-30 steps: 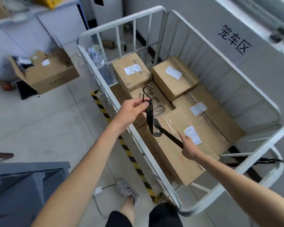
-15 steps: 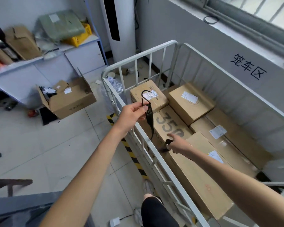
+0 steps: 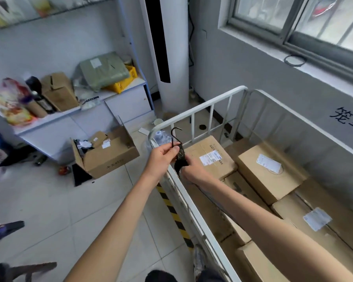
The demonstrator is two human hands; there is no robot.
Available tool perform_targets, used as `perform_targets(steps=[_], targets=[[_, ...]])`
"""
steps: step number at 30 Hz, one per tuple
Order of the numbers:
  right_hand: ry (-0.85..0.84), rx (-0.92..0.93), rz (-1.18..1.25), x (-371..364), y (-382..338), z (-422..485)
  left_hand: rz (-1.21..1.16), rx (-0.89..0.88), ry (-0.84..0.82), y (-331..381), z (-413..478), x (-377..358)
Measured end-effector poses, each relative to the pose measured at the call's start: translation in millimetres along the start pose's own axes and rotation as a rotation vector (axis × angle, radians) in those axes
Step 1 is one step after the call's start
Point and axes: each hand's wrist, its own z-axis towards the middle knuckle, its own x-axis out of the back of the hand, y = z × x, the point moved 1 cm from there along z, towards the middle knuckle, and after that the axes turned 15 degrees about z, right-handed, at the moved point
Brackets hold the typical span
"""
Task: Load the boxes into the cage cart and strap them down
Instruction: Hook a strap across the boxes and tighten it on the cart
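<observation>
The left hand pinches the black strap just under its hook, fingers narrow on the webbing, and the hook points up. The right hand grips the bunched strap just below, its fingers curled round it. Both hands are above the near-left rail of the cart. Boxes lie flat inside the cart, touching one another, labels up. An open box sits on the floor left of the cart, near a cluttered surface. Striped tape runs along the floor beside the cart.
</observation>
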Motion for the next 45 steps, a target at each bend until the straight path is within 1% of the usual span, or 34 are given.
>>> perform_targets(steps=[3,8,12,15,18,22,25,29,34,36,38,41,43,45], targets=[[-0.023,0.013,-0.019,-15,-22,42,0.005,0.001,0.054,1,38,31],[-0.044,0.007,-0.037,-40,-44,118,-0.006,0.009,0.053,-9,114,83],[0.039,0.036,-0.079,-52,-68,181,-0.017,0.007,0.009,-15,187,118],[0.110,0.007,-0.059,-60,-83,224,-0.004,0.011,-0.035,-16,239,142],[0.190,-0.016,-0.025,-65,-93,258,0.001,0.015,-0.128,-16,282,155],[0.295,-0.050,0.055,-55,-100,286,-0.003,0.047,-0.239,-10,333,148],[0.350,-0.068,0.047,-34,-100,305,0.015,0.041,-0.336,-3,368,134],[0.411,-0.081,0.070,-1,-97,335,0.060,0.052,-0.408,5,416,109],[0.441,-0.097,0.098,33,-97,380,0.144,0.029,-0.406,15,477,94],[0.438,-0.131,0.111,38,-95,395,0.167,0.048,-0.351,19,504,95],[0.432,-0.174,0.138,37,-91,406,0.092,0.112,-0.294,22,529,99],[0.453,-0.223,0.141,32,-81,418,-0.017,0.117,-0.252,23,568,100],[0.479,-0.258,0.126,29,-75,426,-0.045,0.141,-0.278,17,592,95],[0.508,-0.291,0.125,22,-70,432,-0.015,0.176,-0.393,8,609,86]])
